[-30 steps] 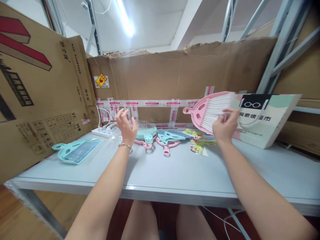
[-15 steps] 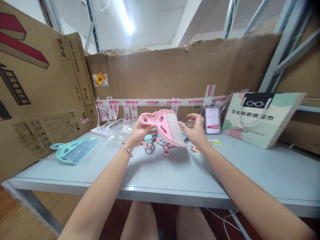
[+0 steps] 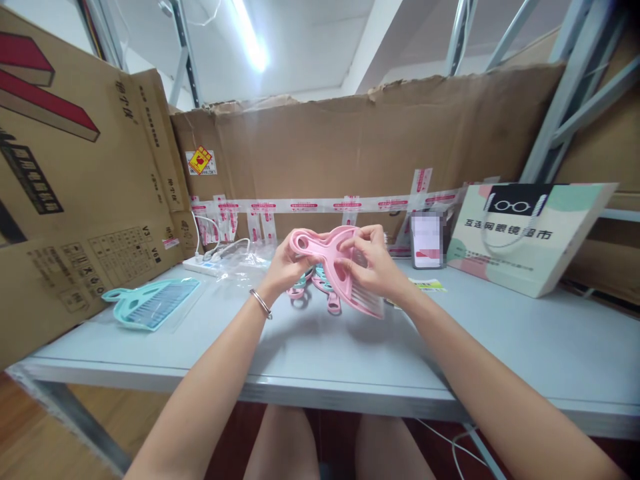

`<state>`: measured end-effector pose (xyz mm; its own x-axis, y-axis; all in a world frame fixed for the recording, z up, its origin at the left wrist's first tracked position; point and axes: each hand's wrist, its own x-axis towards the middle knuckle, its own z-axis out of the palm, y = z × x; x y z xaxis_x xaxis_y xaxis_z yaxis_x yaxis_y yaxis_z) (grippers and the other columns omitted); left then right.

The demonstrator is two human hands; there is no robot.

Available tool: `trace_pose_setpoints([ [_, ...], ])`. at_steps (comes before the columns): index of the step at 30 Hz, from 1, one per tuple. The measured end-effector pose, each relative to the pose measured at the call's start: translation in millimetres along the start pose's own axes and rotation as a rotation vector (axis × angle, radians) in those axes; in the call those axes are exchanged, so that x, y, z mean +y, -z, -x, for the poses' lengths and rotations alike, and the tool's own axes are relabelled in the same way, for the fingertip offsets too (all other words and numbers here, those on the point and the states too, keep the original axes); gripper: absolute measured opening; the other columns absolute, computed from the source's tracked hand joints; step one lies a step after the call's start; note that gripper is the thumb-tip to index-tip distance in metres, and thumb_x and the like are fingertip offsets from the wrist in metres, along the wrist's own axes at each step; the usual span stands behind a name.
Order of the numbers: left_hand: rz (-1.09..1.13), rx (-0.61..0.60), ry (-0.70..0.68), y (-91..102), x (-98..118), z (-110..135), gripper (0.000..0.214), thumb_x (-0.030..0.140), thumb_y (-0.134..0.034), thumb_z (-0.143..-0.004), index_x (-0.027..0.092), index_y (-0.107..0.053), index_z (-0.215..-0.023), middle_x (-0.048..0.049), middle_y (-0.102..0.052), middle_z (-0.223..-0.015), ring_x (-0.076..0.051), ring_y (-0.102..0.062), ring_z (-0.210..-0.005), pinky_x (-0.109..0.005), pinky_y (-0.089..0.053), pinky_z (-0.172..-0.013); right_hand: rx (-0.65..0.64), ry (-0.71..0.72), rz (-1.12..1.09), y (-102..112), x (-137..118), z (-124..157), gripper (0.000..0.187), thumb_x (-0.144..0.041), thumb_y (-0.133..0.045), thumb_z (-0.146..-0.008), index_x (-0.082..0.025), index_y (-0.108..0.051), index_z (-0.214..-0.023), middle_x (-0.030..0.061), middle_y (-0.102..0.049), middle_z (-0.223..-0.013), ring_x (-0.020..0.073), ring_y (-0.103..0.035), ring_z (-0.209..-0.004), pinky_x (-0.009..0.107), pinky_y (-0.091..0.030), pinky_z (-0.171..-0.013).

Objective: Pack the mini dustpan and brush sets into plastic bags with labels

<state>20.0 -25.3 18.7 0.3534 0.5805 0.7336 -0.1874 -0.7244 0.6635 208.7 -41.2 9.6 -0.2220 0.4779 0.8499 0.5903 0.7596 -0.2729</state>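
Observation:
Above the table, my left hand (image 3: 286, 265) is wrapped around the handle end of a pink dustpan (image 3: 327, 257), which is tilted down to the right. White bristles of a hand brush (image 3: 366, 297) show inside it. The fingers of my right hand (image 3: 375, 261) are bent onto the brush's head and cover much of it. Behind and below lie pink and turquoise pieces, among them a pink handle (image 3: 333, 304), partly hidden by the hands. A turquoise dustpan and brush set (image 3: 153, 303) in clear plastic lies at the left.
A white power strip (image 3: 200, 265) with cables and crumpled clear plastic (image 3: 245, 260) sits at the back left. A phone (image 3: 427, 240) and a paper bag (image 3: 525, 240) stand at the back right. Cardboard walls (image 3: 310, 147) close off the back and left of the table (image 3: 320, 360).
My right hand has moved left from beside the bristles and taken hold of the brush. The dustpan has shifted slightly right and down and turned a little in my left hand.

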Motion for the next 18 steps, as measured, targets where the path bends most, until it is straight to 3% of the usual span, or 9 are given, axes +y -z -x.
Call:
trace_pose_setpoints([
  [5,-0.016,0.047,-0.050,-1.5,-2,0,0.032,0.029,-0.069,-0.070,0.018,-0.053,-0.096,-0.0081,-0.064,-0.099,-0.022,-0.058,-0.098,-0.032,-0.044,-0.082,0.003,-0.004,-0.037,2,-6,0,0.011,-0.028,-0.058,-0.075,-0.020,-0.056,-0.083,0.0055,-0.036,-0.090,0.0224,-0.042,-0.094,0.044,-0.039,-0.090],
  [10,-0.005,0.424,-0.112,32.5,-3,-4,0.021,0.035,-0.065,-0.074,0.020,-0.054,-0.083,-0.0021,-0.066,-0.080,-0.015,-0.061,-0.079,-0.027,-0.043,-0.075,0.223,-0.148,-0.068,23,12,-1,0.013,-0.032,-0.059,-0.074,-0.021,-0.055,-0.079,0.0057,-0.040,-0.092,0.0212,-0.044,-0.090,0.038,-0.045,-0.075],
  [14,0.187,0.452,-0.131,44.7,-3,-9,0.019,0.032,-0.065,-0.075,0.021,-0.057,-0.089,-0.0033,-0.066,-0.091,-0.015,-0.060,-0.089,-0.028,-0.042,-0.082,0.324,-0.257,-0.052,19,31,0,0.020,-0.037,-0.062,-0.072,-0.019,-0.057,-0.078,0.0051,-0.039,-0.092,0.0190,-0.046,-0.086,0.038,-0.046,-0.076],
  [18,0.353,0.510,-0.008,45.5,-3,-8,0.026,0.035,-0.064,-0.074,0.022,-0.061,-0.097,-0.0022,-0.064,-0.086,-0.014,-0.061,-0.085,-0.028,-0.045,-0.080,0.306,-0.214,0.016,0,43,5,0.017,-0.033,-0.061,-0.072,-0.018,-0.057,-0.078,0.0065,-0.037,-0.093,0.0211,-0.045,-0.092,0.042,-0.044,-0.083],
])
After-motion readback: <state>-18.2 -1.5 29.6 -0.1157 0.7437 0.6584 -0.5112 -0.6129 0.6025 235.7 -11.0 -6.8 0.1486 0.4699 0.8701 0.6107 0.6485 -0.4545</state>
